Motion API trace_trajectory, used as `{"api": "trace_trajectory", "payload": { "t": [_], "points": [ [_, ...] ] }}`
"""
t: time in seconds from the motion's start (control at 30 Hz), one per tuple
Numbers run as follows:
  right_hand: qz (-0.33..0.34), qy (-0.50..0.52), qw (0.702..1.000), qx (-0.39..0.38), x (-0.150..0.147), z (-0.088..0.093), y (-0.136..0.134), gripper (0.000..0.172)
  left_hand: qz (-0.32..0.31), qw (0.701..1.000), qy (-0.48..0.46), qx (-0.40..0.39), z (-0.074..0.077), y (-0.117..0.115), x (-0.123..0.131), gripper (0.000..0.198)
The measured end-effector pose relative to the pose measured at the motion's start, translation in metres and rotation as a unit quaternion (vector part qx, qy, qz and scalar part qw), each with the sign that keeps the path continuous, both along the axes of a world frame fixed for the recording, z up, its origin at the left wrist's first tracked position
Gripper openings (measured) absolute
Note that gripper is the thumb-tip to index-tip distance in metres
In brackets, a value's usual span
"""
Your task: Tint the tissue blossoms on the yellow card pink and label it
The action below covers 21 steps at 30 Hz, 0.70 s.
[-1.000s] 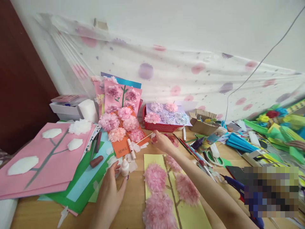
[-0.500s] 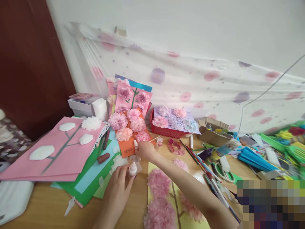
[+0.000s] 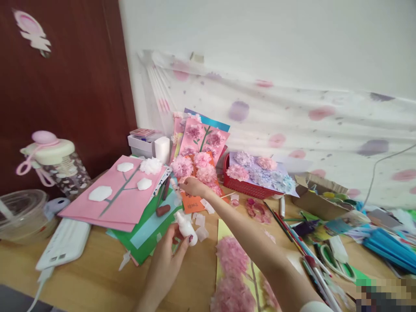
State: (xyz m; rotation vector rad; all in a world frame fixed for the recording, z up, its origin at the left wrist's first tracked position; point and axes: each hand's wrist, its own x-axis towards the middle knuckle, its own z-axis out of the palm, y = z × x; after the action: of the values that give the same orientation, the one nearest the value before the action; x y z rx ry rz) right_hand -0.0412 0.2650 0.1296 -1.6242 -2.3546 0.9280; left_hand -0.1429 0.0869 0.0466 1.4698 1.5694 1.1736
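My left hand [image 3: 169,255] grips a small white squeeze bottle [image 3: 186,229] with a nozzle, tilted over the table. My right hand [image 3: 194,187] reaches across to the orange card [image 3: 191,204] with pink paper flowers. Its fingers are closed, with a small whitish thing at their tips that I cannot make out. To the left, a pink sheet [image 3: 130,203] bears a painted stem, white paper shapes and one fluffy white flower [image 3: 151,165]. Below my right forearm, a yellow sheet [image 3: 222,226] carries pink tissue flowers. White paper pieces [image 3: 202,234] lie near the bottle.
A red basket [image 3: 247,190] holds a lilac flower card. Brushes and pens [image 3: 316,277], scissors [image 3: 336,262] and a cardboard box [image 3: 320,201] crowd the right. At left are a water bottle [image 3: 61,162], a plastic cup [image 3: 22,216] and a white power strip [image 3: 65,242].
The view has swung left, bringing the water bottle and cup into sight. The squeeze bottle has gone from upright to tilted. My right hand has moved left past the orange card's edge.
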Motion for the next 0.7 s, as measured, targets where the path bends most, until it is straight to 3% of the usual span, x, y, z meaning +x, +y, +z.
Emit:
{"api": "trace_trajectory", "payload": {
  "t": [0.07,0.17,0.23,0.3,0.43,0.53,0.6,0.7],
  "points": [
    [0.037,0.027,0.999,-0.021,-0.003,0.007,-0.006,0.031,0.006,1.0,0.001,-0.01,-0.001,-0.001,-0.007,0.044],
    [0.11,0.055,0.99,-0.072,0.015,0.017,-0.031,0.048,0.015,1.0,-0.012,-0.019,-0.005,-0.001,-0.014,0.05],
    [0.164,0.068,0.978,-0.106,0.034,0.021,-0.056,0.036,0.014,1.0,-0.025,-0.006,-0.007,0.001,-0.013,0.051],
    [0.191,0.083,0.976,-0.064,0.051,0.021,-0.086,0.026,-0.006,0.999,-0.028,0.024,-0.006,0.004,-0.008,0.05],
    [0.089,0.066,0.99,0.085,0.081,0.021,-0.131,0.016,-0.083,0.99,0.007,0.115,0.001,0.008,0.015,0.038],
    [-0.033,0.01,0.989,0.141,0.123,0.023,-0.142,0.015,-0.115,0.977,0.04,0.176,0.004,0.006,0.03,0.034],
    [-0.145,-0.065,0.974,0.16,0.164,0.022,-0.14,0.021,-0.129,0.969,0.066,0.201,0.002,0.004,0.035,0.031],
    [-0.321,-0.15,0.922,0.158,0.229,0.011,-0.135,0.025,-0.148,0.956,0.108,0.23,-0.003,0.003,0.039,0.026]
  ]
}}
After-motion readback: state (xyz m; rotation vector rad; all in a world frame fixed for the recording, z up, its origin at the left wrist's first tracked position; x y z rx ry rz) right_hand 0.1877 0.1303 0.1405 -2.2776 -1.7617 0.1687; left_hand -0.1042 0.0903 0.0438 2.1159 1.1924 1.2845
